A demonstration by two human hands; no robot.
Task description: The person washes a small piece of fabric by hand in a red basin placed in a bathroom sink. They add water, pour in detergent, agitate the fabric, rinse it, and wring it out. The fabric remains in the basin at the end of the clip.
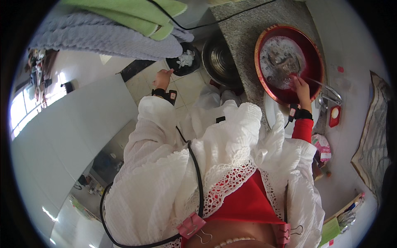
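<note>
My right hand (pixel 299 86) reaches over the near rim of a red basin (pixel 312 59), fingertips low inside it. Something reddish shows at those fingertips; whether it is a held thing or the basin's colour is unclear. Foamy water (pixel 280 60) with bubbles fills the basin's bottom, and what lies under it is blurred. A thin stream of water runs in beside the hand from a metal faucet (pixel 332 94). My left hand (pixel 162 79) hangs with curled fingers just short of a black waste bin (pixel 177 68) holding crumpled white tissue (pixel 186 59). Nothing clear shows in that hand.
The basin sits above a white washbasin (pixel 270 107) set in a speckled stone counter (pixel 237 23). Below the counter's edge is a round metal basin (pixel 218 59). Green (pixel 136 15) and grey-blue towels (pixel 108 37) hang at upper left. A red soap dish (pixel 334 116) is by the faucet.
</note>
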